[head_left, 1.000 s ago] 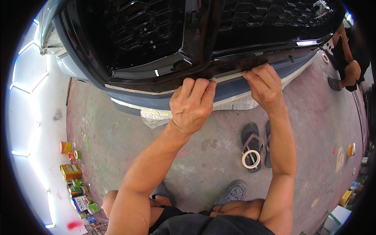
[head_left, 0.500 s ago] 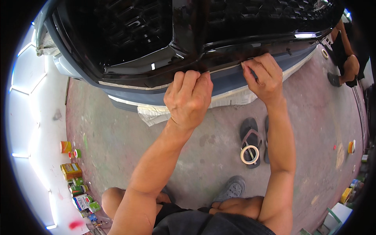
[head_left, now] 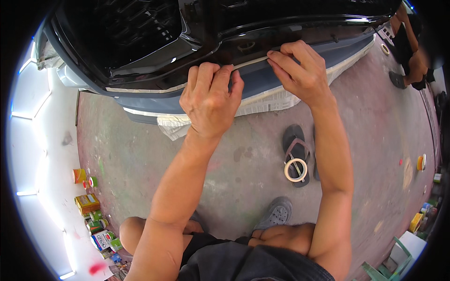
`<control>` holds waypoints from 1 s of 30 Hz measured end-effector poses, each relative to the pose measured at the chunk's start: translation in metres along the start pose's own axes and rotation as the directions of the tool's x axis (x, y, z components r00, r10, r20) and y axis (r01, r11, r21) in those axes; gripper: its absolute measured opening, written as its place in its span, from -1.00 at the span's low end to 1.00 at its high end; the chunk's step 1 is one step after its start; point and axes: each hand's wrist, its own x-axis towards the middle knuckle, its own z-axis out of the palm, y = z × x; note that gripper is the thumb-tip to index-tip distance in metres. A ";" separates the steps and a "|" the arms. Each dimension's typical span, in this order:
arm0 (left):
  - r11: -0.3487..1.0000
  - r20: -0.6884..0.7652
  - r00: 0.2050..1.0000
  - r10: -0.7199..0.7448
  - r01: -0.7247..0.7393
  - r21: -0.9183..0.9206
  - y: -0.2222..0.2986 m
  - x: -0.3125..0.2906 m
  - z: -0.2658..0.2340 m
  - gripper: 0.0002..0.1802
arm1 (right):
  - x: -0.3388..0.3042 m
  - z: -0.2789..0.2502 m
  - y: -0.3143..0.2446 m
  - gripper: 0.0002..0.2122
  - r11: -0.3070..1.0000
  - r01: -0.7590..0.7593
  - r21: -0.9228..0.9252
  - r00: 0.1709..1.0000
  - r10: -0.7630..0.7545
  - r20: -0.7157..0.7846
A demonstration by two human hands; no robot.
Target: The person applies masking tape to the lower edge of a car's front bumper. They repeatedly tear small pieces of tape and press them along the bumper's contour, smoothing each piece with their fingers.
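A pale strip of masking tape (head_left: 251, 62) runs along the seam between the glossy black grille panel (head_left: 154, 70) and the grey car bumper (head_left: 260, 83). My right hand (head_left: 302, 72) pinches the strip between thumb and forefinger. At the left end of this stretch, my left hand (head_left: 209, 99) has its fingers curled against the seam and the tape, the thumb lower down; the fingertips are partly hidden. More tape lies along the seam left of that hand. Below the bumper hangs masking newspaper (head_left: 269, 102), edged with tape.
On the floor, a tape roll (head_left: 296, 169) rests on a flip-flop (head_left: 296, 140). Paint cans (head_left: 87, 204) line the left wall. Another person's leg (head_left: 417, 65) is at the far right, near a second tape roll (head_left: 385, 49). A green stool (head_left: 391, 267) stands lower right.
My left thumb has come away from the fingers and dropped lower. A longer pale length of tape shows between my hands. The whole view has shifted slightly.
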 end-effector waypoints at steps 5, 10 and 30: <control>0.999 -0.002 0.999 0.040 -0.040 0.016 -0.004 0.000 0.000 -0.79 | 0.003 0.000 0.003 -0.81 0.997 0.058 -0.044 0.998 -0.057 0.011; 0.997 -0.028 0.998 0.053 -0.051 0.055 -0.004 0.000 0.004 -0.83 | 0.004 0.004 0.000 -0.82 0.996 0.041 -0.076 0.999 -0.043 -0.019; 0.995 -0.035 0.996 0.083 -0.081 0.051 -0.035 -0.003 -0.059 -0.79 | -0.015 0.007 -0.010 -0.66 0.989 -0.104 -0.106 0.985 0.088 -0.151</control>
